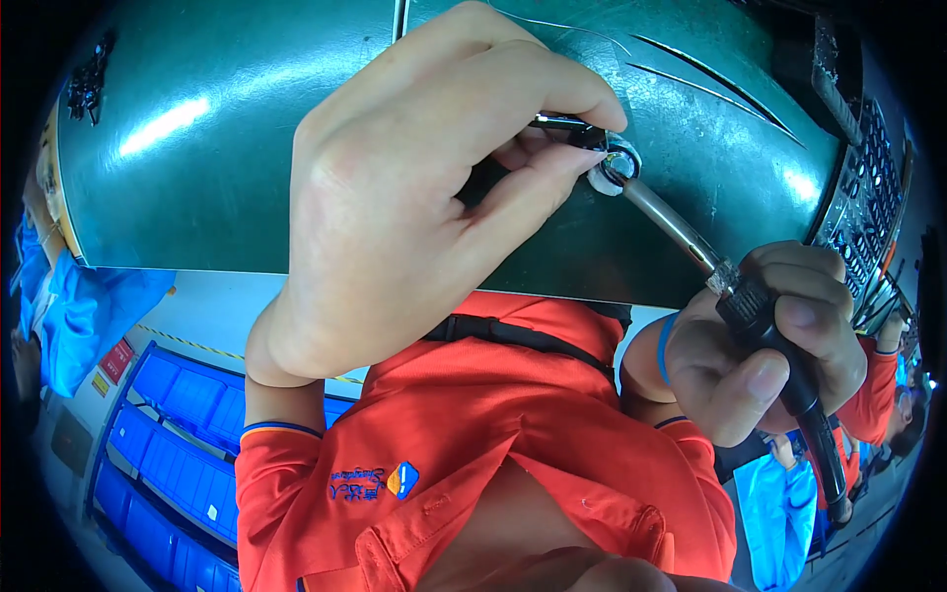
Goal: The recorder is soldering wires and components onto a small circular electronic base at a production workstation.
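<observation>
My left hand (395, 187) is raised over the green table, thumb and forefinger pinching a small dark part (567, 122). Beside the fingertips is a round metallic ring-shaped piece (621, 166), which looks joined to that part. In my right hand (779, 345) is a soldering iron (745, 306) with a black ribbed handle and a metal barrel (681, 222). Its barrel slants up to the left, and the tip end meets the ring's lower edge. Whether the tip truly touches it, I cannot tell. A blue band circles my right wrist.
The green tabletop (197, 197) spans the view. Thin dark strips or wires (710, 84) lie at its far right, and a dark clump (89, 84) at far left. A tray of many small parts (868, 187) stands at the right edge. Blue bins (178, 434) and other people are around.
</observation>
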`<action>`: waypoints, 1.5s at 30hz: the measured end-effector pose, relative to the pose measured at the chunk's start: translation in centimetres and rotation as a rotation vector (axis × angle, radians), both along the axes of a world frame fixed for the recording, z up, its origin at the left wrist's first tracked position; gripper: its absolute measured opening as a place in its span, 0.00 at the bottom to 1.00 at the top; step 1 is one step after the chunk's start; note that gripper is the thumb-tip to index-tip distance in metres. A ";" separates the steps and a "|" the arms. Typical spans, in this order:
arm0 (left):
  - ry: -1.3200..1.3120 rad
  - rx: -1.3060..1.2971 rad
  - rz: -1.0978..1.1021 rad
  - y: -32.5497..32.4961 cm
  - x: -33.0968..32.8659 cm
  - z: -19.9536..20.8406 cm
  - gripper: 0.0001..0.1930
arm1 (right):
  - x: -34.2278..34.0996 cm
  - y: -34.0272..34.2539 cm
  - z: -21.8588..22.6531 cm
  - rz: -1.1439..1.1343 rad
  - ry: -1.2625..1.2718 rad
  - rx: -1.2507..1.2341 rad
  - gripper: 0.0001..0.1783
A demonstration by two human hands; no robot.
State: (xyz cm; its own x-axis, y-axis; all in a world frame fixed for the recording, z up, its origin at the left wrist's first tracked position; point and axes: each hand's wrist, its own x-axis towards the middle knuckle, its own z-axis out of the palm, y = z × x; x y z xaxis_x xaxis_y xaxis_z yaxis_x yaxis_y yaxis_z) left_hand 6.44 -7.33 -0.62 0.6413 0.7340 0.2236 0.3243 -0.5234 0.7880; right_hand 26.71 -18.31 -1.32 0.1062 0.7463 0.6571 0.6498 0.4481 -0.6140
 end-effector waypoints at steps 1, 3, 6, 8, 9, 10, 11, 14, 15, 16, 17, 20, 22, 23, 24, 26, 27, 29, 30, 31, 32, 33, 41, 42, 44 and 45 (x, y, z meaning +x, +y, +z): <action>0.002 0.006 -0.003 0.1 0.0 0.0 0.12 | 0.7 -0.1 0.2 0.057 -0.027 -0.028 0.18; 0.005 0.013 0.000 -0.4 0.4 0.3 0.12 | 2.3 -0.6 0.7 0.179 -0.080 -0.091 0.18; 0.008 0.023 -0.002 -1.2 1.3 0.8 0.12 | 0.6 -1.6 0.1 0.039 0.104 0.111 0.17; 0.012 0.032 -0.008 -1.3 1.5 1.0 0.12 | 0.4 -1.8 0.0 -0.036 0.197 0.214 0.17; 0.014 0.036 -0.009 -1.4 1.5 1.1 0.12 | 0.6 -1.7 0.1 -0.025 0.160 0.199 0.17; 0.016 0.039 -0.011 -1.4 1.5 1.1 0.12 | 0.8 -1.7 0.2 -0.014 0.122 0.183 0.17; 0.018 0.040 -0.012 -1.5 1.5 1.0 0.12 | 0.9 -1.8 0.1 -0.003 0.084 0.166 0.17; 0.019 0.048 -0.020 -1.5 1.7 1.0 0.12 | 1.0 -2.0 0.2 -0.014 0.069 0.138 0.18; 0.017 0.046 -0.022 -1.4 1.7 0.8 0.12 | 1.1 -2.0 0.2 -0.019 0.061 0.124 0.18; -0.014 0.029 -0.039 -1.3 1.7 0.5 0.12 | 1.1 -2.0 0.1 -0.022 0.059 0.122 0.18; -0.044 0.012 -0.056 -1.2 1.7 0.1 0.12 | 1.2 -2.0 0.0 -0.028 0.069 0.137 0.18; -0.098 -0.004 -0.091 -0.9 1.2 -0.1 0.12 | 1.1 -1.7 -0.2 -0.026 0.122 0.199 0.18; -0.102 0.012 -0.104 -1.0 1.1 -0.2 0.12 | 1.5 -2.6 -0.2 -0.240 0.220 0.266 0.19; -0.116 0.027 -0.096 -1.1 1.0 0.0 0.12 | 1.3 -2.6 -0.3 -0.344 0.301 0.317 0.19; -0.117 0.049 -0.079 -1.4 1.1 -0.3 0.12 | 1.4 -2.7 -0.2 -0.397 0.268 0.309 0.19; -0.300 0.029 -0.059 -2.2 2.0 -1.1 0.10 | 1.8 -3.4 -0.3 -0.471 0.204 0.300 0.18; -0.239 0.087 -0.035 -2.1 1.6 -0.9 0.10 | 1.8 -3.3 -0.8 -0.476 0.178 0.311 0.18; -0.403 -0.011 0.029 -1.8 1.0 -0.7 0.09 | 1.5 -2.8 -2.0 -0.431 0.261 0.358 0.18; -0.388 0.022 0.047 -1.2 -0.1 -1.0 0.09 | 1.8 -2.4 -2.5 -0.416 0.274 0.374 0.17; -0.275 0.070 0.189 0.7 -2.4 -1.8 0.09 | 1.1 -1.0 -3.1 -0.402 0.297 0.408 0.17; -0.166 0.116 0.332 2.7 -4.9 -2.4 0.09 | -0.1 0.4 -3.6 -0.390 0.313 0.358 0.17; -0.068 0.124 0.457 4.6 -8.8 -6.1 0.08 | -2.4 1.6 -7.6 -0.385 0.319 0.331 0.16; 0.397 0.798 0.656 16.2 -18.6 -11.6 0.08 | -4.2 1.3 -17.4 -0.177 0.474 0.114 0.14; 0.414 0.843 0.707 16.3 -18.7 -11.2 0.08 | -4.3 0.7 -17.5 -0.232 0.460 0.088 0.15; 0.413 0.757 0.765 14.9 -18.2 -11.2 0.10 | -3.6 0.4 -17.2 -0.211 0.453 0.094 0.14; 0.405 0.619 0.752 12.4 -17.7 -11.5 0.11 | -3.7 0.1 -17.0 -0.197 0.459 0.073 0.14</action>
State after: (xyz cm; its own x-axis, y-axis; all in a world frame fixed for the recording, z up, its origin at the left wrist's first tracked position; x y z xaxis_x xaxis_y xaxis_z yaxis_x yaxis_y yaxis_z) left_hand -11.24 5.06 -12.17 0.1788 0.8045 0.5664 0.9116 -0.3521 0.2122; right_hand 22.99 -18.19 -18.31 0.5306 0.6372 0.5590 0.3965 0.3963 -0.8281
